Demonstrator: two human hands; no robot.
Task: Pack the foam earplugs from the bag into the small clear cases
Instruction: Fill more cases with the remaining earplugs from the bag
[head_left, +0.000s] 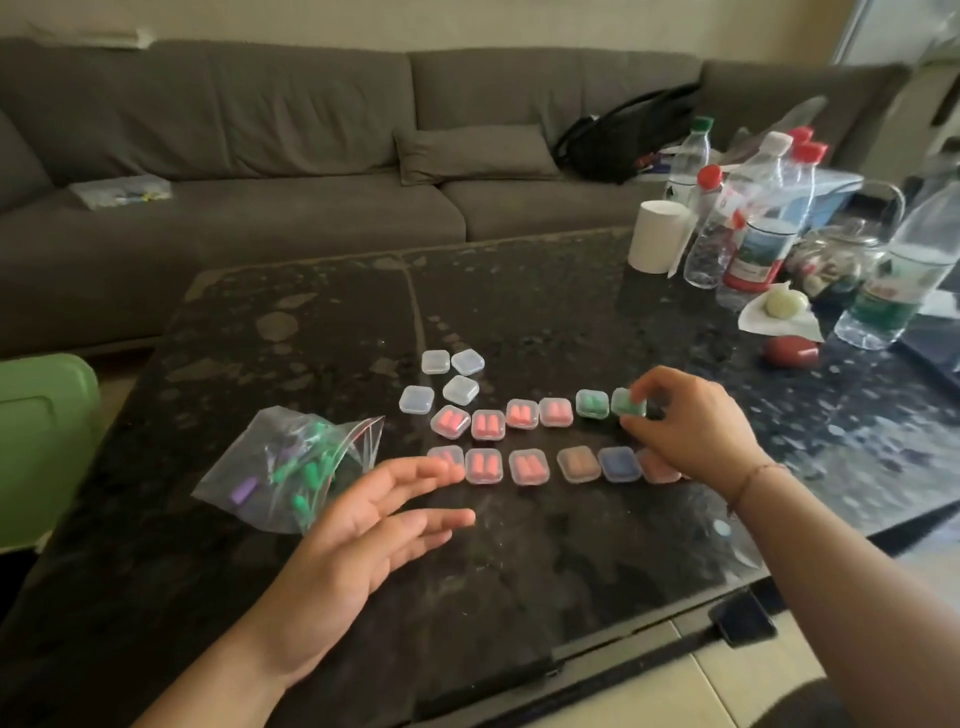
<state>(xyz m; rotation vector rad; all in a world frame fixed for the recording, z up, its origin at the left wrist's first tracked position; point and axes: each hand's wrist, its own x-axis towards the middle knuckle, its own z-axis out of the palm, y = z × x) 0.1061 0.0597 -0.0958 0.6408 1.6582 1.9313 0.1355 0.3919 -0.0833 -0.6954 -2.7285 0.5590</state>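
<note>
bag (291, 470) of green and purple earplugs lies left on the dark table (519, 561). my left hand (343, 540) hovers beside it, fingers spread, holding nothing. two rows of filled cases mid-table; my right hand (691, 431) pinches a green-filled case (627, 402) at the upper row's right end.

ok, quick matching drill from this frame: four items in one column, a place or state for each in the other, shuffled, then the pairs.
Items
1. left hand
2. right hand
3. zip bag
4. empty clear cases

Places or states
A. lies open on the table's left part, green and purple earplugs inside
B. pinches a green-filled case at the right end of the far row
C. clustered beyond the left end of the filled rows
D. fingers spread, holding nothing, between bag and near row

Pairs: 1-D, 2-B, 3-A, 4-C
</note>
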